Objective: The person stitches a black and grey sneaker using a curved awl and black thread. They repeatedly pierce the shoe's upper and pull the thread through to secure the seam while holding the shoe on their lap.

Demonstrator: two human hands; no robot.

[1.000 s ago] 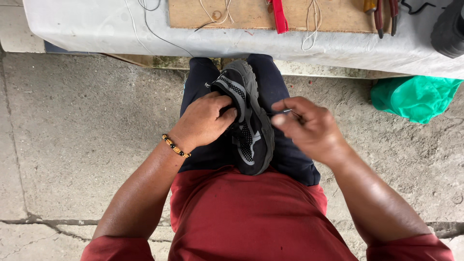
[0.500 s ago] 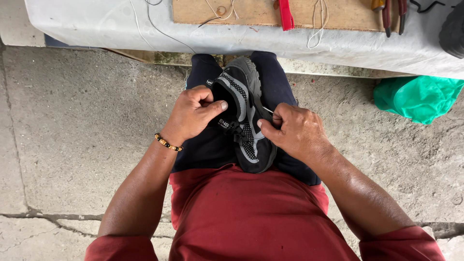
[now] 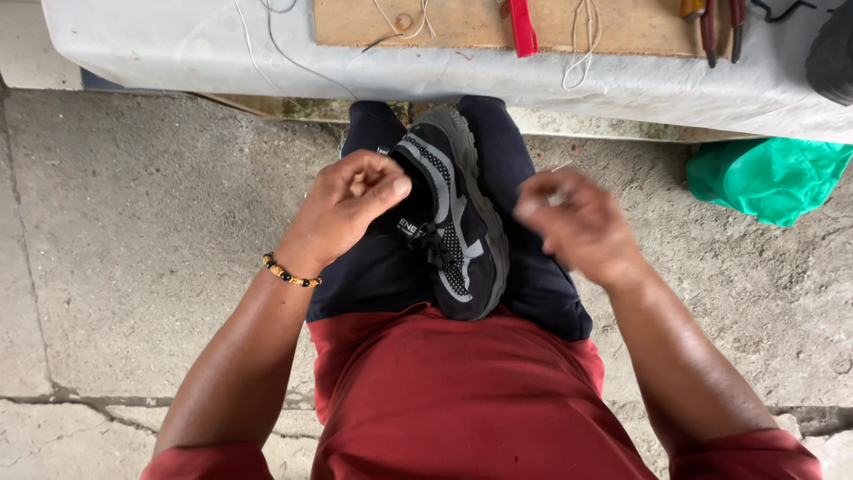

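A black and grey sneaker (image 3: 458,222) lies across my lap on dark blue trousers, toe pointing away from me. My left hand (image 3: 351,200), with a beaded bracelet on its wrist, grips the sneaker's left side by the opening, fingers curled shut. My right hand (image 3: 577,222) is off the sneaker, just to its right, and blurred by motion. Its fingers are pinched on what looks like a small shiny needle (image 3: 556,197); I cannot make out any thread.
Ahead is a table under a white cloth (image 3: 178,44). On it lie a wooden board (image 3: 622,22) with pale strings, a red tool (image 3: 522,27) and pliers (image 3: 720,27). A green bag (image 3: 769,173) lies on the cracked concrete floor (image 3: 133,222) to the right.
My right hand was pressed against the sneaker's right side and has pulled away to the right. My left hand stays on the sneaker, which has tipped slightly.
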